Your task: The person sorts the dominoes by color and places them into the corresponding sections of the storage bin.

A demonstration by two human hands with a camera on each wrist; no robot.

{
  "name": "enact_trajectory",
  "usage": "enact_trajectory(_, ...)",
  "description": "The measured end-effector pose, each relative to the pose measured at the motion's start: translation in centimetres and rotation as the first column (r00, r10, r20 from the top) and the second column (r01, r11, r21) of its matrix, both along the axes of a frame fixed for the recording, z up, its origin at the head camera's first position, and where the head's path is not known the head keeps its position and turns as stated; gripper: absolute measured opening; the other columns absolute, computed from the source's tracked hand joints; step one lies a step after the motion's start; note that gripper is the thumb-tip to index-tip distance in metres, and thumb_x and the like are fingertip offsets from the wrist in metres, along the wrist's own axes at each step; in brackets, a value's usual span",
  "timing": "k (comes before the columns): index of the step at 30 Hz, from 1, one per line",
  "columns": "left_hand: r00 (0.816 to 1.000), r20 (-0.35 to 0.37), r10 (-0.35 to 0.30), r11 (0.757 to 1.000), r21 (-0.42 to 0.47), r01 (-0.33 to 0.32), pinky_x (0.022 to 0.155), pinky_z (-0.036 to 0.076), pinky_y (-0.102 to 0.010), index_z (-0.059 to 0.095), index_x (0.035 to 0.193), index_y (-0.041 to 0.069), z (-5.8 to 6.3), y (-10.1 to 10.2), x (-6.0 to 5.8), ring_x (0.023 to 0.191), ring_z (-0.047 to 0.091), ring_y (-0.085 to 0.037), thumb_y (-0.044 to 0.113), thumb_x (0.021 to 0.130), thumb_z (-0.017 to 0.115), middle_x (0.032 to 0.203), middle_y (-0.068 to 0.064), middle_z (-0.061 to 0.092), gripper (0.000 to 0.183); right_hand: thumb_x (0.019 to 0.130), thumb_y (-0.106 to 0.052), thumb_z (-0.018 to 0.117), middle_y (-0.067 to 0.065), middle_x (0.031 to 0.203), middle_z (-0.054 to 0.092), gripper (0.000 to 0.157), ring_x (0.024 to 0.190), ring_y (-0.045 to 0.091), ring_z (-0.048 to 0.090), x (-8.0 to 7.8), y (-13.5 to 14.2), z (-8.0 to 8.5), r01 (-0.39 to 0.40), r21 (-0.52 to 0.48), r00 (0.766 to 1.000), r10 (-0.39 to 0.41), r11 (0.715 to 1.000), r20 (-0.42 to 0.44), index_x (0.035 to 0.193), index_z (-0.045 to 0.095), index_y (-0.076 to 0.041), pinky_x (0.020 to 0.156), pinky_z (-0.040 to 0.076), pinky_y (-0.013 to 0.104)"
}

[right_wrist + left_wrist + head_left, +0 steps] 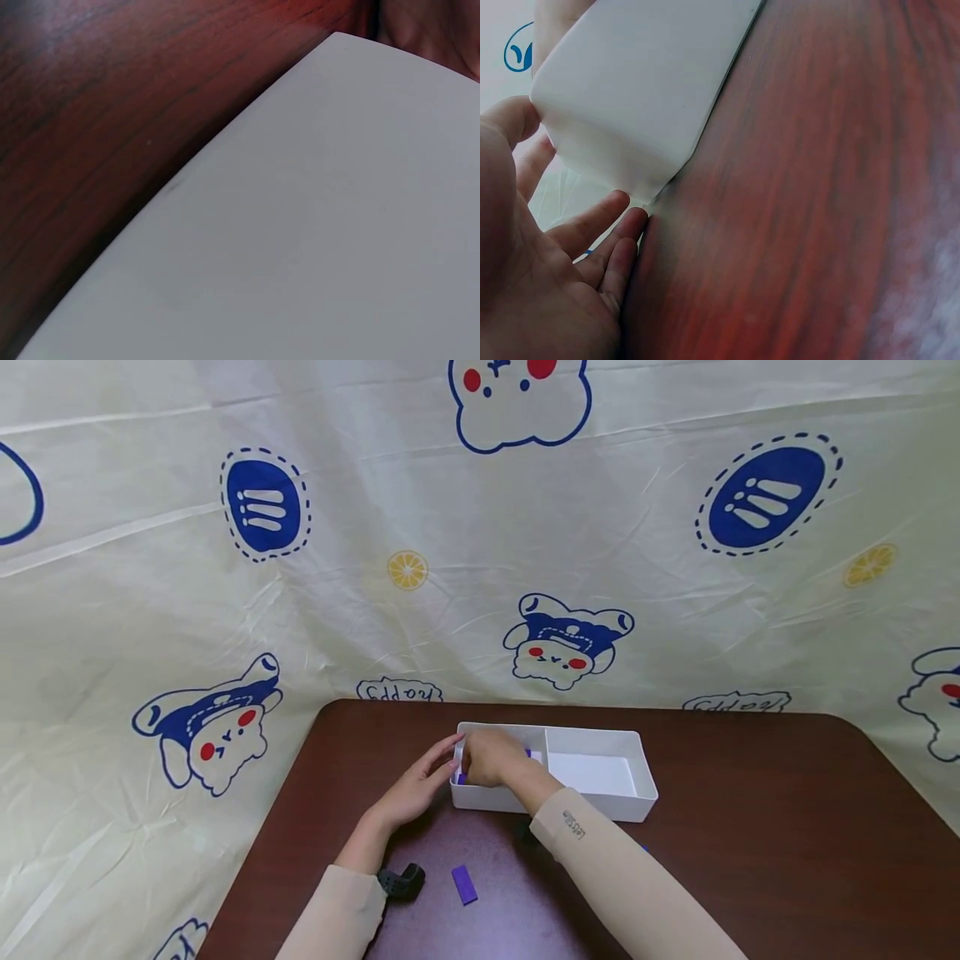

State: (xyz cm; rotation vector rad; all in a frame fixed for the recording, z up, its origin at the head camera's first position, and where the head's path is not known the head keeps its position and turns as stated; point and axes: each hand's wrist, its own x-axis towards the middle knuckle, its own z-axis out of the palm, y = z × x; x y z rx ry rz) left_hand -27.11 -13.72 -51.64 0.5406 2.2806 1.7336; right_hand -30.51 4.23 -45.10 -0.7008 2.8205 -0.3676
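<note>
A white two-compartment box (600,806) stands on the table, its long side toward me. My right hand (491,758) reaches down into the left compartment, with its fingertips hidden from view; I cannot tell what they hold. Small purple pieces (462,780) show beside that hand inside the compartment. My left hand (411,789) is at the box's left end, fingers spread and fairly straight. In the left wrist view its thumb (514,120) touches the box's corner. The right wrist view is mostly filled by the box's wall (300,210).
A purple rectangular block (464,885) lies on the brown table (750,827), in front of the box. A bit of blue (645,848) peeks out beside the right sleeve. The right compartment (592,772) shows its bare white floor. A patterned cloth (450,635) hangs behind the table.
</note>
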Motion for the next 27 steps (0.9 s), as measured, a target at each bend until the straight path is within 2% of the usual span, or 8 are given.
enact_trajectory(4,1.000,0.003,0.002,1.000,-0.002,-0.002,0.123,0.032,-0.052,0.036,0.161,0.030,0.1,-0.1,-0.1,0.148,0.044,-0.029,0.028,0.112,0.047,0.161,-0.010,0.045,0.050,0.082,-0.018,0.081,-0.006,0.085,0.076,0.005,0.072,0.015,0.060,-0.1,0.1,0.0,0.010,-0.006,1.000,-0.010,1.000,0.005,0.086,0.083,-0.019,0.064,0.051,0.031)
enact_trajectory(12,1.000,0.012,-0.009,1.000,0.000,0.009,0.123,0.033,-0.054,0.035,0.161,0.032,0.2,-0.2,0.1,0.149,0.042,-0.029,0.032,0.111,0.047,0.162,-0.010,0.043,0.051,0.083,-0.020,0.081,-0.003,0.093,0.078,0.015,0.076,0.015,0.061,0.1,0.4,0.1,0.022,-0.014,0.999,-0.022,1.000,0.030,0.097,0.083,-0.015,0.068,0.053,0.032)
enact_trajectory(19,1.000,0.012,0.002,1.000,-0.010,-0.002,0.123,0.032,-0.055,0.036,0.161,0.032,0.3,0.0,0.1,0.148,0.042,-0.030,0.030,0.112,0.046,0.161,-0.011,0.043,0.050,0.089,-0.009,0.071,0.004,0.105,0.078,0.021,0.082,0.018,0.061,0.8,1.1,1.1,0.021,-0.047,1.000,-0.021,0.999,-0.005,0.106,0.081,-0.011,0.076,0.055,0.035)
enact_trajectory(27,1.000,0.009,0.008,1.000,-0.009,-0.008,0.124,0.031,-0.055,0.036,0.160,0.032,0.3,-0.1,0.1,0.149,0.041,-0.030,0.035,0.111,0.047,0.162,-0.011,0.042,0.050,0.088,-0.004,0.068,0.006,0.105,0.079,0.022,0.082,0.019,0.059,1.5,1.6,2.1,-0.007,-0.067,0.999,0.004,0.998,-0.040,0.104,0.082,-0.011,0.076,0.053,0.036)
